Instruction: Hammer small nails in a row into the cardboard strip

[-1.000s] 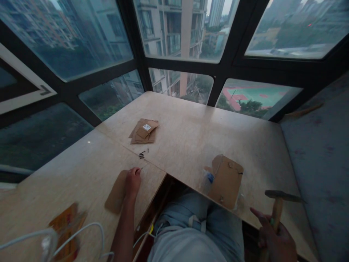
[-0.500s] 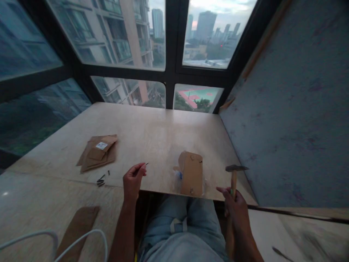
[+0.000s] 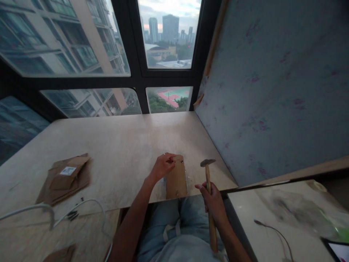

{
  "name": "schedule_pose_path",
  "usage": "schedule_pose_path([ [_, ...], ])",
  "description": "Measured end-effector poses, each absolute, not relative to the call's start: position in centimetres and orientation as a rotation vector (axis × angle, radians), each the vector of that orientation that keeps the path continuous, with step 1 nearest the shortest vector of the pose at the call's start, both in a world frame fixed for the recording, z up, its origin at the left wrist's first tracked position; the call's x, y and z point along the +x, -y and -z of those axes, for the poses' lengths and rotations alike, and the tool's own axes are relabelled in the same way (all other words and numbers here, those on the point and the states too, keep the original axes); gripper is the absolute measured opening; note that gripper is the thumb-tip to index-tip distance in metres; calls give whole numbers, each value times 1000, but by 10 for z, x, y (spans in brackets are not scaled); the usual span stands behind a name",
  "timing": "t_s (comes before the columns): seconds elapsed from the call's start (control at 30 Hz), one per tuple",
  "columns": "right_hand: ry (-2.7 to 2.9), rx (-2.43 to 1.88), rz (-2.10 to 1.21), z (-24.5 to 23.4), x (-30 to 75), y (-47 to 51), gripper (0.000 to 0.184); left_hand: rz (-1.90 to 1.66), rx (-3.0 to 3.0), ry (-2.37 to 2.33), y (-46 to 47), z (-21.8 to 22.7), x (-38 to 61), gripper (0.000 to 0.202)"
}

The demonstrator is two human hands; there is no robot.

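My left hand (image 3: 163, 166) is closed in a pinch on a small dark nail, held at the top end of a brown cardboard piece (image 3: 176, 180) that lies near the front edge of the wooden table (image 3: 122, 145). My right hand (image 3: 214, 202) grips the wooden handle of a hammer (image 3: 208, 182). The hammer stands upright just right of the cardboard piece, its metal head level with the cardboard's top.
A stack of flat brown cardboard pieces (image 3: 64, 178) with a white label lies at the left. Several loose dark nails (image 3: 73, 214) and a white cable (image 3: 54, 214) lie near the front left edge. A grey wall (image 3: 272, 91) rises on the right, windows behind.
The view has swung right. My left hand has carried the nail from the left side to the cardboard piece. The hammer has come closer to that piece.
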State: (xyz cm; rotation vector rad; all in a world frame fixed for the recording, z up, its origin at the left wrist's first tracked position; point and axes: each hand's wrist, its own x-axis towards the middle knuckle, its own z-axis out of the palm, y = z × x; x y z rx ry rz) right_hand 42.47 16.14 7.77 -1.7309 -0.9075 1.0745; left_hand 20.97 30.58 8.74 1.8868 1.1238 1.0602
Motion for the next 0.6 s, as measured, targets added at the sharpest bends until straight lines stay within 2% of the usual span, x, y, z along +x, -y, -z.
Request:
schedule_pose_path([
  [0.37,885,-1748,-1098,-82,428,-166,34,-1091,1842,-1096,-319,-76,227,19],
  [0.6,862,-1760,-1104,-78,434,-166,33,-1065,1973,-1198,-321,-59,227,28],
])
